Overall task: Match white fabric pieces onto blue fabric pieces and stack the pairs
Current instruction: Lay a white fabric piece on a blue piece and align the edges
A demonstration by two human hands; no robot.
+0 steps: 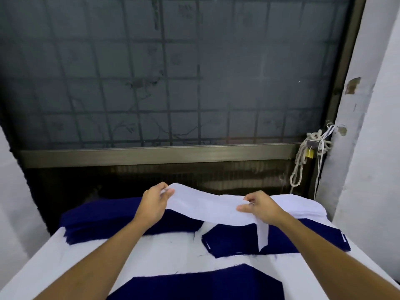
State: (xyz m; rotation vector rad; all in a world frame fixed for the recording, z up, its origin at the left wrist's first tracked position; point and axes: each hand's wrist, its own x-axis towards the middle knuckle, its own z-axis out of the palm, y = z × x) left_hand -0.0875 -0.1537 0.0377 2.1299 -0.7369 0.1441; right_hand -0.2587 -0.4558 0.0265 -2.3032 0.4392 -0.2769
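I hold a long white fabric piece (203,207) stretched in the air above the table. My left hand (152,204) pinches its left end and my right hand (258,205) pinches its right part; a narrow white tab hangs down below the right hand. Under it lies a single dark blue piece (233,240) flat on the table. A stack of dark blue pieces (104,221) sits at the back left. A stack of white pieces (300,205) sits at the back right. Another blue piece (194,286) lies at the near edge.
The table (134,250) is covered in white cloth. Behind it stands a frosted window with a metal grille (173,83). A white wall (372,148) rises close on the right, with a knotted rope and a padlock (310,153) at the window frame.
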